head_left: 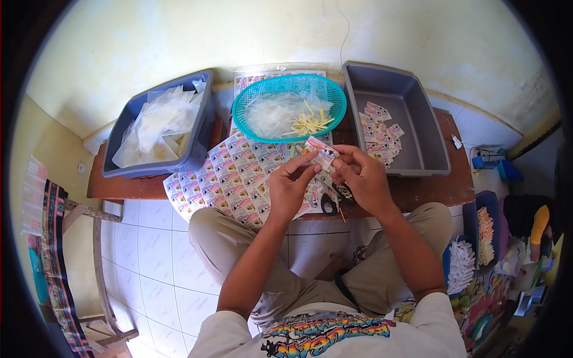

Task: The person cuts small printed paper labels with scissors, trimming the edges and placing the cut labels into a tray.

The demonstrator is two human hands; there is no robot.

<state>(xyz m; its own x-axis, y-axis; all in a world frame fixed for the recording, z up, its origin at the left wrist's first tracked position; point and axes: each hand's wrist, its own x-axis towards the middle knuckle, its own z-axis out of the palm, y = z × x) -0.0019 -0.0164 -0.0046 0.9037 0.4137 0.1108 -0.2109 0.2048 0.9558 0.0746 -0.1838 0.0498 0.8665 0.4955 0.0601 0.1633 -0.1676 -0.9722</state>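
Between my two hands is a small printed label (323, 153), white and pink with dark pictures. My left hand (290, 184) pinches its left edge with thumb and fingers. Closed at the label's right side, my right hand (364, 179) grips it too. Below the hands, a pair of scissors with black handles (329, 204) lies at the table edge, partly hidden. Printed sheets of uncut labels (233, 173) spread over the table to the left. Behind the hands stands a turquoise basket (239, 107) holding clear plastic bags (271, 116) and thin yellow strips (313, 122).
A grey bin (418, 128) on the right holds loose cut labels (379, 134). Another bin (110, 164) on the left contains plastic pouches (158, 128). At far right, a person's yellow sleeve (541, 224) shows beside trays of folded pieces (461, 265). A wooden frame (98, 262) stands left.
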